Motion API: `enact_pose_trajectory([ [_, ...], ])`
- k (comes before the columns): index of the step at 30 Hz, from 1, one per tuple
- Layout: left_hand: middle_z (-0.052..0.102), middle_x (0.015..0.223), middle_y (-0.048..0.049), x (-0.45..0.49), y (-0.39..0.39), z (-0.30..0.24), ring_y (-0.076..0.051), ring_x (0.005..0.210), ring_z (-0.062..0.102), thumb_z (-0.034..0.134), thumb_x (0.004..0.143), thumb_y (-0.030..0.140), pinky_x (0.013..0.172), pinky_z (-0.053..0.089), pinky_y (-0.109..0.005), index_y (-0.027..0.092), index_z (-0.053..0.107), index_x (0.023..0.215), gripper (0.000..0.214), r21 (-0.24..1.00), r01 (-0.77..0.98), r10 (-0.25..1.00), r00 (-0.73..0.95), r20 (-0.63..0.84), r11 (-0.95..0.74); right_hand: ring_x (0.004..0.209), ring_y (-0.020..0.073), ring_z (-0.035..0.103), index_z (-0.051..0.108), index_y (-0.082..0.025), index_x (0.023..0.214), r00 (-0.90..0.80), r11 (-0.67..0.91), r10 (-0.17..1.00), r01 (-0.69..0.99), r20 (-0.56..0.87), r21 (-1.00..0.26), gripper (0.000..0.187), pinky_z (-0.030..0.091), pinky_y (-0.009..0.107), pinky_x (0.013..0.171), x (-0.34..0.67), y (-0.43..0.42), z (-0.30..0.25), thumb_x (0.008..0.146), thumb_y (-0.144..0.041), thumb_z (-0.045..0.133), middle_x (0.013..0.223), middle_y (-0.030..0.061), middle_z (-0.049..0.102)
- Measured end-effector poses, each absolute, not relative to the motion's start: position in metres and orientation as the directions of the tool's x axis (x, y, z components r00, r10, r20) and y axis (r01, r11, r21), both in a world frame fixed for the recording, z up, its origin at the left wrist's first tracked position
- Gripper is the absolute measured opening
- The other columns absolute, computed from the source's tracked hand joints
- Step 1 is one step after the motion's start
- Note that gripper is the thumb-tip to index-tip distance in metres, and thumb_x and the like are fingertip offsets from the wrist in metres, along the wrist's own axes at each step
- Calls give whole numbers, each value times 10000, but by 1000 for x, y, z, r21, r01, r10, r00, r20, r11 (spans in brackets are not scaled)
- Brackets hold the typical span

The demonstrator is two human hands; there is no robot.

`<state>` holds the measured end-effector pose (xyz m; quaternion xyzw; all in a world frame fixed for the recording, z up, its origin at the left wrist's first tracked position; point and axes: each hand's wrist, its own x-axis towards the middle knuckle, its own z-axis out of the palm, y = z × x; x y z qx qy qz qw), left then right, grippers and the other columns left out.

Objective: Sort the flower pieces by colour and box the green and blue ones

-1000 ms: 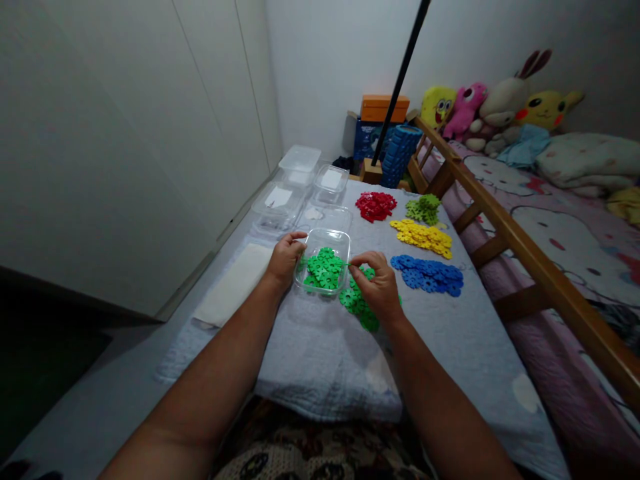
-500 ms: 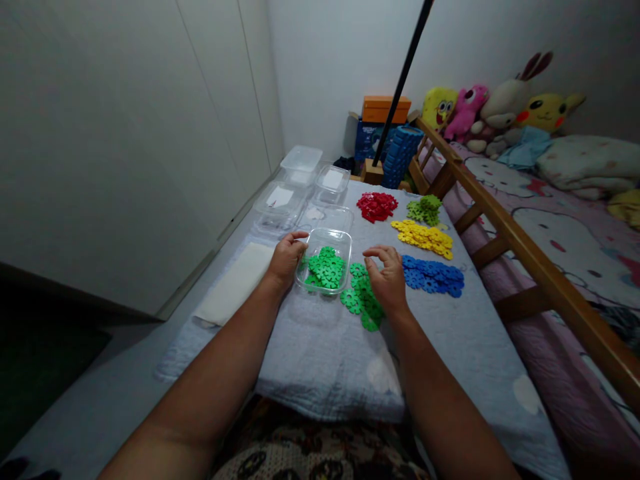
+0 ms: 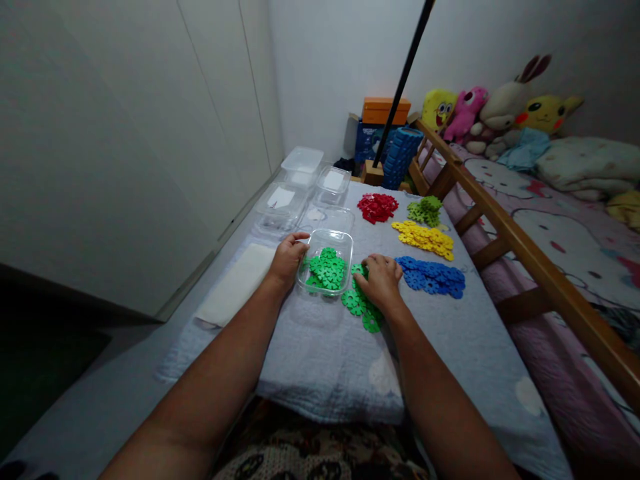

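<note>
My left hand [image 3: 289,259] pinches the left rim of a clear plastic container [image 3: 326,291]. Inside it lies a heap of green flower-shaped interlocking discs [image 3: 327,268]. Just right of the container, a loose pile of the same green discs [image 3: 355,301] rests on the cloth. My right hand [image 3: 381,280] is down on that pile, thumb and fingers curled around discs at its upper part. The palm and fingers hide some of the discs there. Close to the right of this hand is a row of blue discs [image 3: 433,275].
Behind the blue row lie yellow discs [image 3: 424,239], red pieces [image 3: 377,207] and light green pieces [image 3: 425,211]. More clear containers [image 3: 283,200] stand at the table's back left. A folded cream cloth [image 3: 235,283] lies at left. A wooden bed rail [image 3: 520,253] runs along the right.
My right hand has come down from above the green pile onto it, and its fingers have closed around discs. My left hand and the container have stayed in place.
</note>
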<state>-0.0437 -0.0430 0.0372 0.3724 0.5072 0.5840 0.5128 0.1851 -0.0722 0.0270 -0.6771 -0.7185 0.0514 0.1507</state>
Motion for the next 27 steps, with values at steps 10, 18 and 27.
enact_pose_trajectory([
  [10, 410, 520, 95, -44, -43, 37, -89, 470, 321, 686, 611, 240, 459, 186, -225, 165, 666, 982, 379, 970, -239, 975, -200, -93, 44, 909, 252, 589, 631, -229, 763, 40, 166, 959, 725, 281, -669, 104, 424, 426, 915, 194, -68, 29, 842, -297, 633, 856, 46, 697],
  [18, 426, 531, 93, -44, -44, 38, -87, 475, 319, 680, 597, 241, 470, 203, -229, 161, 670, 979, 390, 975, -220, 973, -211, -93, 46, 870, 209, 639, 665, -232, 842, 164, 359, 898, 263, 408, -896, 172, 502, 366, 876, 181, -80, 49, 860, -400, 697, 858, 14, 696],
  [27, 434, 537, 92, -44, -42, 35, -89, 480, 324, 687, 588, 255, 471, 211, -226, 157, 673, 993, 417, 974, -223, 974, -211, -83, 35, 1149, 262, 606, 701, -257, 827, -123, 478, 871, 442, 477, -759, 61, 427, 464, 1087, 157, -94, 51, 884, -270, 682, 1107, 59, 714],
])
